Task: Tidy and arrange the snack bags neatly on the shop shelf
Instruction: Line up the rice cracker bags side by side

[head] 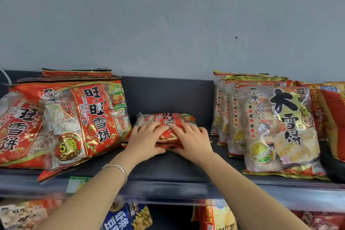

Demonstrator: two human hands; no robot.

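Observation:
A small stack of red snack bags [166,120] lies flat in the middle of the dark top shelf [168,166]. My left hand [144,139] rests on the stack's near left end, fingers spread over the top and thumb under the front edge. My right hand [192,140] covers the near right end the same way, fingertips touching the top bag. To the left, large red rice-cracker bags [80,117] lean back in a loose pile. On the right stands a row of upright clear-and-gold cracker bags [278,129].
A grey wall rises behind the shelf. A green price tag [77,183] sits on the shelf's front rail. More snack bags fill the lower shelf, among them a blue bag [127,218]. Orange and red bags [334,117] crowd the far right.

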